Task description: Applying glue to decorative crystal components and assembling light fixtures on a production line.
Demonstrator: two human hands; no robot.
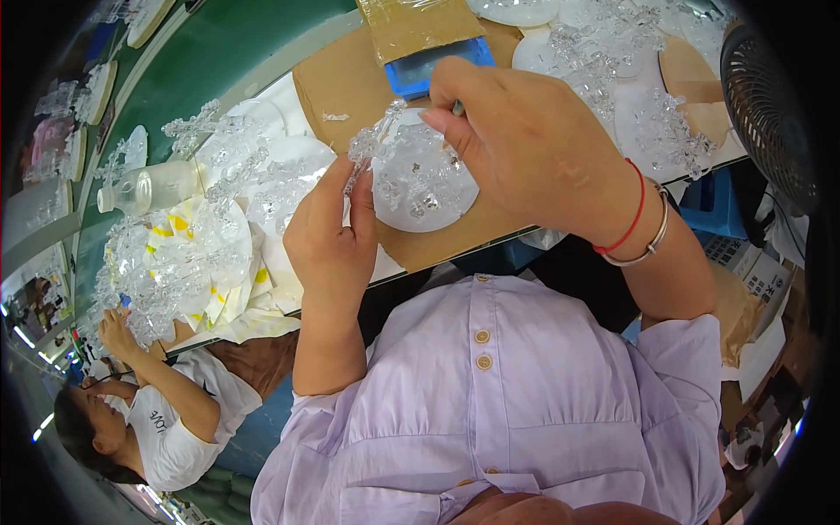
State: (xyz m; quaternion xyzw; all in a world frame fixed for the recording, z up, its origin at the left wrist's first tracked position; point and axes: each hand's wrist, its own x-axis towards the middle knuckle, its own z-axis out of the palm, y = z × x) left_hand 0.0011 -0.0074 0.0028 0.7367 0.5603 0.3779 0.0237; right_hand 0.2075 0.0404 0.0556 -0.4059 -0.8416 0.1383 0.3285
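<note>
Left hand (331,223), grip pinched on a clear beaded piece (361,147) over the white disc (422,224); right hand (525,144), grip closed round a mostly hidden tool (458,108): apparently fine working, next needing steadiness

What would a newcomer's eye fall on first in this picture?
Probably the right hand, large above the centre, with a red bracelet at its wrist and a slim, mostly hidden object in its grip. To its left, the left hand pinches a clear beaded piece near a white disc on cardboard. A black fan stands at the upper right.
</note>
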